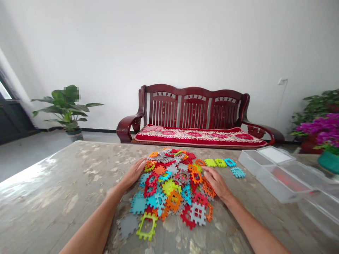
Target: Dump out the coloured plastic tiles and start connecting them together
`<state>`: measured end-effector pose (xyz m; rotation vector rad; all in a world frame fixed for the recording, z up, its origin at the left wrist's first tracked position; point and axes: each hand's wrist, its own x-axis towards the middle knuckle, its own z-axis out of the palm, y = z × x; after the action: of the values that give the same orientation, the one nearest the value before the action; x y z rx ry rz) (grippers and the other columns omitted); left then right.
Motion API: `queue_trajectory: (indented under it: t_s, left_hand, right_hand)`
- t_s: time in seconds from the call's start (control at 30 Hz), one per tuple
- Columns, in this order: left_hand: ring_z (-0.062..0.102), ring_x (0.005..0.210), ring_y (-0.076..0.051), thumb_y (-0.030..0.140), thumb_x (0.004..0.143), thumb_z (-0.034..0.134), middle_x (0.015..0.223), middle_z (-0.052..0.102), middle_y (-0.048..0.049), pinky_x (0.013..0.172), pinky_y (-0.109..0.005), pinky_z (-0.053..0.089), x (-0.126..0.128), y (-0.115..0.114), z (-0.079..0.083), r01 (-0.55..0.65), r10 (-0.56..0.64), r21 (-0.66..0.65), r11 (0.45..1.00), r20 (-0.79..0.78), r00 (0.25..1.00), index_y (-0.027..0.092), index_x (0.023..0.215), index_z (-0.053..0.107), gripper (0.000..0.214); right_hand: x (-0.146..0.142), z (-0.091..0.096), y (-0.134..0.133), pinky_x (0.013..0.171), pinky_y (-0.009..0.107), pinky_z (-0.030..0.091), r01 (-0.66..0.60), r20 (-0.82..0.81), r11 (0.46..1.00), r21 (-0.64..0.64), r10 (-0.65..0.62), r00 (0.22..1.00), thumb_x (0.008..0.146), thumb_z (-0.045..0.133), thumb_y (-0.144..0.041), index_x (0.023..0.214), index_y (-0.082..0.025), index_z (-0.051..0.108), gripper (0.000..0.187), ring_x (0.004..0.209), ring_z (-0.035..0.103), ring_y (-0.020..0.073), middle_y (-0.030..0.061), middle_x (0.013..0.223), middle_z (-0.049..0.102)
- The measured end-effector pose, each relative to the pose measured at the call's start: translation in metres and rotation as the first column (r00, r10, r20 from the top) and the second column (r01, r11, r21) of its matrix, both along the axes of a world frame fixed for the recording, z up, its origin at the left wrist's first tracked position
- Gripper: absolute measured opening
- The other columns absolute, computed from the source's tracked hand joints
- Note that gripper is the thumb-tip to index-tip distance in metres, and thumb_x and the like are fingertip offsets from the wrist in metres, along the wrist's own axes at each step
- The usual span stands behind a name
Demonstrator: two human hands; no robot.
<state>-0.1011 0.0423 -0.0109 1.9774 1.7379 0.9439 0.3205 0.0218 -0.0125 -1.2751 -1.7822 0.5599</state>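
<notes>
Your left hand [136, 171] lay flat and loose, grasping nothing visible, at the left edge of the heaped multicoloured notched plastic tiles [174, 200] on the grey-brown patterned table [66, 197]; whether your right hand [216, 181], at their right edge, gripped any, I couldn't tell. Interlocked notches could have snagged, dragging neighbours; a hard push could have toppled the overlapping layers.

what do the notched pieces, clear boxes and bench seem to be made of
The notched pieces: probably moulded plastic, fairly matte, judging by solid colours and crisp teeth; firm foam is possible. The clear boxes: likely plastic, smooth and cloudy, with red showing through one wall. The bench: seemingly varnished wood, dark reddish, with glossy highlights on its arms.
</notes>
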Motion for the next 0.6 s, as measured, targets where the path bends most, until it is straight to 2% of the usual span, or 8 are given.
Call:
queue_trajectory:
  t_s: [0.13,0.33,0.47,0.6]
  left_hand:
    - [0.047,0.137,-0.029,0.057,0.092,0.033,0.145,0.056,-0.0117,0.117,-0.044,0.033,-0.016,-0.013,-0.005,-0.018,0.019,0.009,1.0,-0.073,0.997,0.016,0.13,0.063,0.063]
    - [0.054,0.131,-0.027,0.054,0.09,0.035,0.139,0.061,-0.0109,0.115,-0.041,0.035,-0.02,-0.003,-0.008,-0.089,0.093,0.041,0.995,-0.107,0.99,0.018,0.125,0.065,0.058]
    - [0.057,0.126,-0.027,0.051,0.088,0.042,0.133,0.065,-0.0088,0.112,-0.04,0.039,-0.02,-0.001,-0.008,-0.078,0.084,0.056,0.995,-0.113,0.99,0.02,0.119,0.068,0.051]
    - [0.06,0.12,-0.026,0.049,0.088,0.041,0.127,0.068,-0.0072,0.108,-0.037,0.042,-0.019,-0.004,-0.004,-0.042,0.049,0.051,0.998,-0.139,0.989,0.022,0.118,0.068,0.049]
  right_hand:
    - [-0.003,0.003,-0.004,0.11,0.051,0.039,-0.052,0.077,0.998,0.039,0.049,0.996,0.081,0.062,-0.047,0.124,-0.023,0.065,0.05,0.127,0.054,0.0296,0.01,0.134,0.062]
    - [-0.009,0.007,-0.006,0.111,0.053,0.037,-0.138,0.245,0.985,0.104,0.109,0.963,0.074,0.072,-0.044,0.13,-0.022,0.063,0.061,0.13,0.051,0.0328,0.0133,0.139,0.058]
    - [-0.017,0.009,-0.005,0.108,0.052,0.04,-0.127,0.298,0.988,0.093,0.094,0.95,0.071,0.074,-0.035,0.127,-0.024,0.065,0.057,0.123,0.056,0.0317,0.011,0.133,0.063]
    - [-0.022,0.009,-0.007,0.105,0.05,0.044,-0.089,0.312,0.99,0.109,0.051,0.949,0.073,0.071,-0.033,0.125,-0.025,0.067,0.052,0.117,0.059,0.0305,0.0099,0.126,0.068]
